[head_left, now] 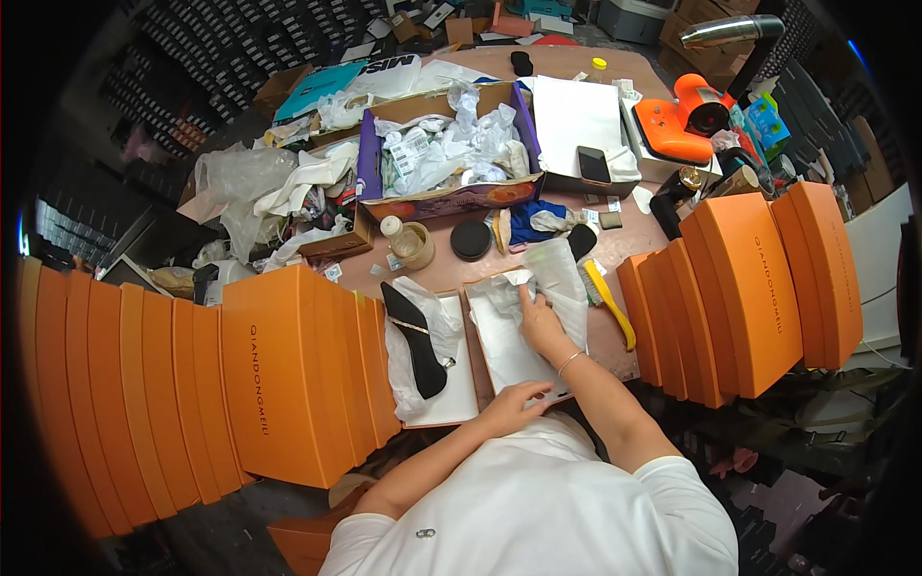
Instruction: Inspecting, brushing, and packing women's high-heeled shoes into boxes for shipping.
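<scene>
Two white-lined shoe box halves lie side by side before me. In the left box half point(459, 379) a black pointed heeled shoe point(415, 336) with a glittery strap rests on white tissue paper point(444, 322). My right hand point(540, 324) reaches over the right box half point(497, 355), index finger stretched out onto crumpled tissue paper point(504, 286) at its far end. Its other fingers are partly hidden. At the near edge of that box half my left hand point(516, 407) lies with fingers loosely extended, with nothing visible in it.
Orange shoe boxes point(279, 374) stand in a row on the left, and more orange boxes point(735, 288) on the right. A yellow-handled brush point(613, 305), a jar point(411, 246), a black round lid point(471, 240) and a paper-filled purple carton point(451, 197) lie around the work spot.
</scene>
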`<state>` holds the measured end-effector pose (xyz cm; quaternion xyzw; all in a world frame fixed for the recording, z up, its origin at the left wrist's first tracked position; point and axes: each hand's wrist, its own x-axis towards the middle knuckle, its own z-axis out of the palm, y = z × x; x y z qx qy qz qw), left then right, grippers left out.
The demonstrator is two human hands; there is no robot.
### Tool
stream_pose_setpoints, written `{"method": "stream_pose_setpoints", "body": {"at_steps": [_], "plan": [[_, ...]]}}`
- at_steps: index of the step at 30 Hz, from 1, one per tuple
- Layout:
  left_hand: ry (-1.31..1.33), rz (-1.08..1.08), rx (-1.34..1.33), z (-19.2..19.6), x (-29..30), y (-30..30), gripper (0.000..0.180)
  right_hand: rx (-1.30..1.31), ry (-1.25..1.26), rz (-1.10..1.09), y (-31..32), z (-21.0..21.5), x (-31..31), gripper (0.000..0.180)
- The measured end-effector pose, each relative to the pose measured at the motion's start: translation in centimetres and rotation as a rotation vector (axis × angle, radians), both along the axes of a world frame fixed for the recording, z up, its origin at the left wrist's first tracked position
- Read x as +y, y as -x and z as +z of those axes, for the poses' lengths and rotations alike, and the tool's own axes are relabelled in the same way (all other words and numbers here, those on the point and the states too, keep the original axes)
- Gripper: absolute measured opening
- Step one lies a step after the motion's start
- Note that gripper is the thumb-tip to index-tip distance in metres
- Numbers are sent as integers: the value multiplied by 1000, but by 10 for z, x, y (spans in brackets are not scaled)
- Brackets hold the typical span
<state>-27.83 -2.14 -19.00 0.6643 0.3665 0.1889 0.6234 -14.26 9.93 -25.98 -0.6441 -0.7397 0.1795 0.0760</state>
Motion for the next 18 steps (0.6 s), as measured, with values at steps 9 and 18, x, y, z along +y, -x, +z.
{"method": "stream_pose_setpoints", "body": {"at_steps": [9, 18], "plan": [[91, 627, -212, 7, 3, 2, 89, 994, 159, -146, 6, 123, -33, 66], [576, 882, -715, 6, 28, 71, 46, 506, -387, 68, -13, 103, -38, 62]]}}
